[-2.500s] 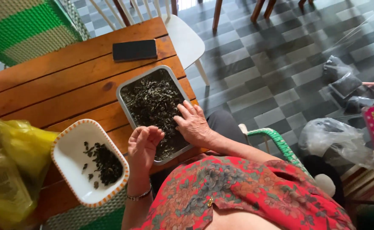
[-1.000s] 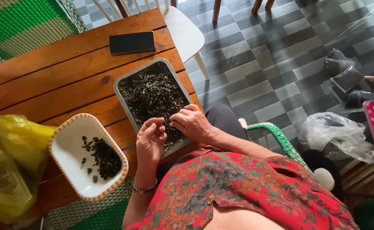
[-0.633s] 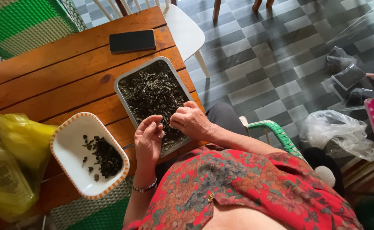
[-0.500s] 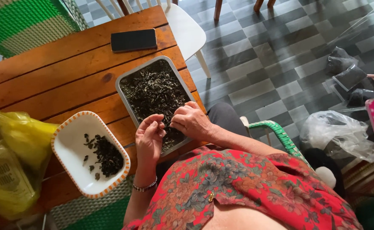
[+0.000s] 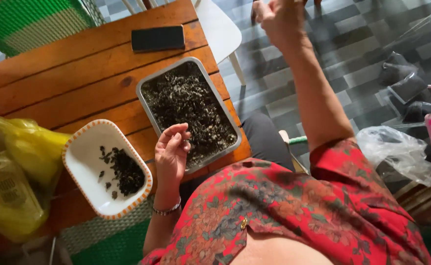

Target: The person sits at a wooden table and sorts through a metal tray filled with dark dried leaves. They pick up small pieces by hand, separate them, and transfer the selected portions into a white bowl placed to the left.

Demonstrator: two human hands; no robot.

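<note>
A metal tray [image 5: 218,96] full of dark dried leaves [image 5: 186,105] lies on the wooden table [image 5: 68,73]. My left hand [image 5: 171,152] rests at the tray's near edge, fingers loosely curled; whether it pinches any leaves I cannot tell. To its left stands a white dish with an orange rim [image 5: 83,162], holding a small heap of dark leaves [image 5: 125,172]. My right hand [image 5: 279,17] is raised high, away from the tray, over the floor, with its fingers closed; nothing shows in it.
A black phone [image 5: 157,38] lies at the table's far edge. A yellow plastic bag [image 5: 14,176] sits at the left. A white chair [image 5: 220,32] stands beyond the table. Plastic bags [image 5: 397,152] lie on the tiled floor at the right.
My right hand has lifted off the tray and swung up and away to the right. My left hand stays at the tray's near edge.
</note>
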